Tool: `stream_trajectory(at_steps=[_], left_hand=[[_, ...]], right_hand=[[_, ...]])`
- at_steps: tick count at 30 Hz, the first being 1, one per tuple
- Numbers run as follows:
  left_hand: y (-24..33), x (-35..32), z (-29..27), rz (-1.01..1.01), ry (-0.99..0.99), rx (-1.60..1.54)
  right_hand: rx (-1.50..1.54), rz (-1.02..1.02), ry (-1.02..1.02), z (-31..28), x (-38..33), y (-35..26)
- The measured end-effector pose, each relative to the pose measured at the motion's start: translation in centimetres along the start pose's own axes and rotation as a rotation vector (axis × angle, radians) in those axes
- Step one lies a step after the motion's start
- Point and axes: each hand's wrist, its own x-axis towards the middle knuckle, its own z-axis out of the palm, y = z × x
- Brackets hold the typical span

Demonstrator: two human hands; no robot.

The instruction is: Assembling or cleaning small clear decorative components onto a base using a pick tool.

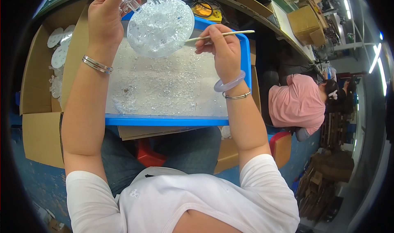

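Note:
A clear, round plastic disc [162,32] is up over the far part of a blue-rimmed tray [172,121]. Its surface carries many small sparkling pieces, and clear knobby parts rise at its far edge. My left hand [107,12] grips a clear branching piece at the disc's far left; whether the two are joined I cannot make out. Between the thumb and fingers of my right hand [221,44] is a thin pale stick [240,32], its tip at the disc's right edge. Tiny clear bits [166,85] lie scattered over the tray's pale bottom.
An open cardboard box [39,122] to the left holds more white-clear discs [60,56]. Beyond the tray sits a yellow object [209,13] among cables. A co-worker in a pink top [297,101] sits to the right, near a red-edged seat [280,149].

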Motion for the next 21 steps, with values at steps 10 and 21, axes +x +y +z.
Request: stream_trajectory(at_steps=[10, 21], left_hand=[[-0.1, 0.0, 0.3, 0.022, 0.081, -0.002], [-0.8, 0.9, 2.8, 0.091, -0.624, -1.234]], right_hand=[[0.006, -0.01, -0.095, 0.0, -0.1, 0.2], [-0.026, -0.068, -0.046, 0.5, -0.2, 0.1]])
